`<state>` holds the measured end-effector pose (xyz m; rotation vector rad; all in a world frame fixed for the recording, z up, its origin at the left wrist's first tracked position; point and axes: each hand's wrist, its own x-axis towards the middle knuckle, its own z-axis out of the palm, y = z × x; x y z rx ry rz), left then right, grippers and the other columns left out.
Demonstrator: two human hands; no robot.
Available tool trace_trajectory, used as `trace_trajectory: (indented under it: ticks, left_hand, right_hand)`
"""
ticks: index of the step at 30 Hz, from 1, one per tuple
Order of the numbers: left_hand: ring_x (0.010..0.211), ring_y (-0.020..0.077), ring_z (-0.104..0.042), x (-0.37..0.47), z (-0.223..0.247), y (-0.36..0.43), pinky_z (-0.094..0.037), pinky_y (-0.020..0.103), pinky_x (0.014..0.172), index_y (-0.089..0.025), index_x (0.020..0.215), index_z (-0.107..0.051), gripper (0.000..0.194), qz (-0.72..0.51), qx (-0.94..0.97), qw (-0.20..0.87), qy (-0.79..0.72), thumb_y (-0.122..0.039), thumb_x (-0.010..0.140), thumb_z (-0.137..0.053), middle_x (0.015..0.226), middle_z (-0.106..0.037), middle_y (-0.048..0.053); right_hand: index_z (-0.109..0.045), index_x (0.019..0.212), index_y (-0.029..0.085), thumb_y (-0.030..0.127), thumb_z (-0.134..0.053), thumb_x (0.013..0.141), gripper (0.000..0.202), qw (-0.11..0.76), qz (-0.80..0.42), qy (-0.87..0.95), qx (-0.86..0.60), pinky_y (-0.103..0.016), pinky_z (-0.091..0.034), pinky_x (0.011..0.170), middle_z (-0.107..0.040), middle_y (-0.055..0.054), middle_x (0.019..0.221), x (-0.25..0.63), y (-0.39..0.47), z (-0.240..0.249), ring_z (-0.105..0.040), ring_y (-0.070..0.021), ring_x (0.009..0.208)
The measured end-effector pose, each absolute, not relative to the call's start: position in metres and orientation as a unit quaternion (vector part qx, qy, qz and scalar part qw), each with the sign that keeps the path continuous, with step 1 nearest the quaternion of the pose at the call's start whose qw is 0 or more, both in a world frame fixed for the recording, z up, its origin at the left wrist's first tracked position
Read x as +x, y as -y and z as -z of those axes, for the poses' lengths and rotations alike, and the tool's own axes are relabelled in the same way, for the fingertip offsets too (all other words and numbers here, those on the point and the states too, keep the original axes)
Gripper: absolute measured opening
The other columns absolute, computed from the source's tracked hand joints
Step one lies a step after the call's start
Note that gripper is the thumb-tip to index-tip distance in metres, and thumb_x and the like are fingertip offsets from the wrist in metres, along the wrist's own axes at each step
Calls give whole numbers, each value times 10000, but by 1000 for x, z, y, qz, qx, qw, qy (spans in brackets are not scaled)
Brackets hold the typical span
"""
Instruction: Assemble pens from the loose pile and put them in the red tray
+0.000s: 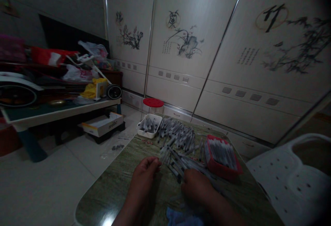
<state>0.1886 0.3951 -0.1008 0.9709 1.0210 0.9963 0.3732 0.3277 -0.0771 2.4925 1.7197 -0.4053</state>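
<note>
My left hand (146, 172) is closed over the table's middle, thumb and fingertips pinched beside the pile's near edge; what they hold, if anything, is too small to tell. To its right, my right hand (195, 184) touches the near side of the loose pens, its fingers curled and partly hidden. A heap of grey, translucent pens (178, 134) spreads over the table (108, 188). At the back left, a white basket (146, 134) holds several pens. The red basket (223, 172) on the right is packed with upright pens.
A blue cloth (181, 217) lies at the near edge. Behind the table is a red stool (153, 102), with a white chair (292, 174) on the right. A cluttered low table (64, 110) and an open box (103, 124) are at left.
</note>
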Motion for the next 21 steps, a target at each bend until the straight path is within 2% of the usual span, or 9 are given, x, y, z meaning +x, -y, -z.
trace_trajectory:
  ticks: [5,14,21]
  left_hand:
    - [759,178,-621,188,104,-397,-450,275,690,-183,945,-700,301,-441,425,649,-452,-452,811,-701,887,-761,63]
    - [700,181,-615,190,109,-397,-438,282,645,-174,926,-711,359,-446,423,644,-457,-470,729,-760,807,-725,50]
    - [722,190,-660,200,107,-384,-468,291,650,-157,1130,-656,514,-411,422,679,-437,-445,721,-771,888,-738,79]
  right_hand:
    - [-780,985,170,186,-620,779,262,56,136,-574,805,-355,-486,688,-796,-195,1060,372,-330,76,-760,-349,964]
    - [-743,922,183,175,-589,798,197,23,144,-591,793,-286,-381,642,-793,-128,993,383,-322,82,-737,-250,906]
    - [-694,882,204,170,-564,806,154,-26,143,-605,782,-273,-308,627,-765,-56,907,384,-313,68,-674,-192,838]
